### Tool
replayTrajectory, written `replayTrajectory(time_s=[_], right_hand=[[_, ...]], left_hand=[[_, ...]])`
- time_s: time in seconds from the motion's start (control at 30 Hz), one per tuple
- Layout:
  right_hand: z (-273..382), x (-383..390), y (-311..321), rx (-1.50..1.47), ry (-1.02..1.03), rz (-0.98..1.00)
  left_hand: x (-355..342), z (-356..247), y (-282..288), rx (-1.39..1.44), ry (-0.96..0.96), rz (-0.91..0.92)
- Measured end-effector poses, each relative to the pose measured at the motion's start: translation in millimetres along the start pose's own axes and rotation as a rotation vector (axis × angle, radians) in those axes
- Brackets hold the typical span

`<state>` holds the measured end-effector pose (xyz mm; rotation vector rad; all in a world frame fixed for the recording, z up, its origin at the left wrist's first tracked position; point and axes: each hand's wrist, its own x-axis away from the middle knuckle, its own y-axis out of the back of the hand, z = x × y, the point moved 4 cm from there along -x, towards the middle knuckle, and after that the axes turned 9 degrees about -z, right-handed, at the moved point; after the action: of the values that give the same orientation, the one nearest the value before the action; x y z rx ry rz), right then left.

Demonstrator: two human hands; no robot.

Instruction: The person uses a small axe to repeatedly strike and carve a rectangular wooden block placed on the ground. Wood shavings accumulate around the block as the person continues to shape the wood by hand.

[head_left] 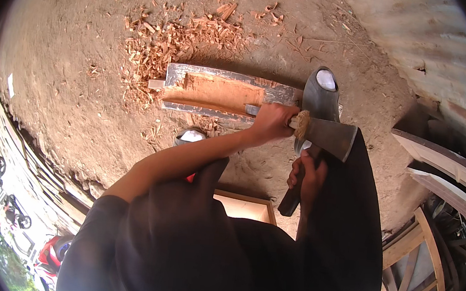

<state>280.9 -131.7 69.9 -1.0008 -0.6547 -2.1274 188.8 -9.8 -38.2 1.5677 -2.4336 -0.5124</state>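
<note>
The long, hollowed wooden beam (pixel 232 91) has a dark, scuffed, weathered outer face, while its orange-brown recess (pixel 215 93) shows bare wood, rough and matt. The slim grey chisel blade (pixel 252 109) looks like metal; the broad grey hatchet head (pixel 331 138) is dull, fairly smooth metal. A tan ring (pixel 302 125) looks coarse and fibrous. Curled orange-brown wood shavings (pixel 190 36) look dry, the brown earth ground (pixel 78 50) gritty. The black garment (pixel 193 255) is matt cloth; the pale corrugated sheet (pixel 437 39) looks like stained metal.
</note>
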Motion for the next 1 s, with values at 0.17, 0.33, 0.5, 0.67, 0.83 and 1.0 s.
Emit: replayTrajectory(time_s=[0.17, 0.33, 0.5, 0.67, 0.83, 1.0], right_hand=[[-8.6, 11.8, -21.5, -0.057, 0.018, 0.050], [-0.8, 9.8, -13.2, -0.098, 0.067, -0.040], [16.2, 3.4, -0.8, 0.006, -0.071, 0.047], [4.7, 4.9, -13.7, -0.083, 0.020, 0.034], [3.4, 10.1, -13.2, -0.103, 0.064, -0.002], [5.7, 7.7, -7.0, -0.013, -0.018, 0.008]], left_hand=[[1.9, -5.0, 0.7, -0.023, -0.031, 0.029], [3.0, -3.7, 0.8, -0.039, -0.041, 0.047], [2.6, -6.0, -1.5, -0.025, -0.031, 0.054], [2.1, 1.0, -1.9, -0.038, -0.022, 0.049], [3.1, -6.1, 1.4, -0.027, -0.025, 0.092], [4.2, -7.4, -1.4, -0.034, -0.035, 0.097]])
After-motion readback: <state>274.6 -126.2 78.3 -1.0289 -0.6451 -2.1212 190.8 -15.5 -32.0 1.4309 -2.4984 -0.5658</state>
